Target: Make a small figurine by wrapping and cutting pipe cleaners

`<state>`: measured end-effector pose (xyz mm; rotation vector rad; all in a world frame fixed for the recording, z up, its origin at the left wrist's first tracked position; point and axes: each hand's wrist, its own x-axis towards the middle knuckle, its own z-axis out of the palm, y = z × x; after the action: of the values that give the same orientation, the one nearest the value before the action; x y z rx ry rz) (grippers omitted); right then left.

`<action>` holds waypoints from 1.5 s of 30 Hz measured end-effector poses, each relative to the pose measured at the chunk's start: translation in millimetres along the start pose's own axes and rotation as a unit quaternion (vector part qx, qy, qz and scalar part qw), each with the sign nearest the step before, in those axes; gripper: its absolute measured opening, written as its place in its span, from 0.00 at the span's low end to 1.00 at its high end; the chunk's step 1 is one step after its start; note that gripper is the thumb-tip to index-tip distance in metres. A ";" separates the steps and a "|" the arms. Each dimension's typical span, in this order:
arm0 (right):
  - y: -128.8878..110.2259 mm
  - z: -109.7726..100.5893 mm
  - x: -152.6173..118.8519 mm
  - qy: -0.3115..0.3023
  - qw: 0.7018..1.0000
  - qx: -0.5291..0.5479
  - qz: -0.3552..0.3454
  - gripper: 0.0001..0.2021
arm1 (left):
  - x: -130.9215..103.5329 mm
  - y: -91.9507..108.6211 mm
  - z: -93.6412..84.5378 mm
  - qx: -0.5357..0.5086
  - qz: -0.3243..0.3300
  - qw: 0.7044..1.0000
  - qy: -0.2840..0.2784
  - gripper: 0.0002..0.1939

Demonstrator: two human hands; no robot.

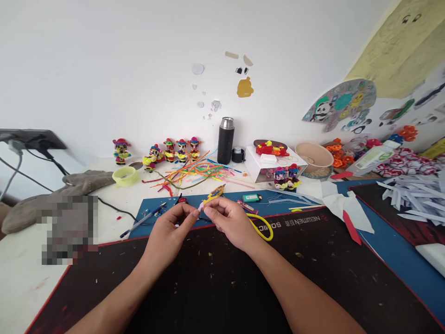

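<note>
My left hand (173,225) and my right hand (232,223) meet above the far edge of the black mat. Thumb and fingers of both pinch a small pale pink piece (200,206); its exact kind is too small to make out. Just beyond the right fingertips shows a yellow and blue patterned thing with a pointed tip (213,194), partly hidden by the fingers. Whether the right hand touches it, I cannot tell. A yellow loop (269,230) emerges from behind the right wrist. Left of the hands lies a pen (142,220) on the blue mat (139,208).
Fuzzy-stem figures (169,150), loose coloured stems (187,171), a black thermos (225,141) and a white box (255,167) line the wall. At right are white paper strips (417,195) and a bottle (373,157). Driftwood (83,183) lies at left; the black mat (215,287) spans the front.
</note>
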<state>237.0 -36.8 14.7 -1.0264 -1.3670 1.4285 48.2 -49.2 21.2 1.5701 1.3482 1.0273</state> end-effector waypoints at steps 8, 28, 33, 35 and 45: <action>-0.2 0.3 -0.4 0.013 1.000 -0.011 0.001 0.18 | -2.8 7.0 3.3 0.042 0.025 0.999 0.012 0.17; -2.2 -2.3 0.0 0.014 1.000 -0.021 -0.015 0.18 | 1.7 2.8 -0.1 -0.061 -0.027 0.995 -0.070 0.24; -1.3 -2.5 0.5 0.021 0.999 -0.022 -0.018 0.19 | 3.0 1.8 -0.4 -0.093 -0.030 0.993 -0.070 0.22; -1.8 -2.6 0.3 0.019 0.999 -0.025 -0.018 0.18 | 3.0 1.6 -0.7 -0.090 -0.035 0.993 -0.070 0.22; -2.8 -2.8 -0.4 0.010 0.999 -0.035 -0.021 0.16 | 3.4 -1.3 -0.6 -0.077 -0.046 0.993 -0.072 0.20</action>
<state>239.9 -36.4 17.3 -1.0467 -1.4244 1.3449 47.6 -45.7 20.4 1.4257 1.2031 0.9207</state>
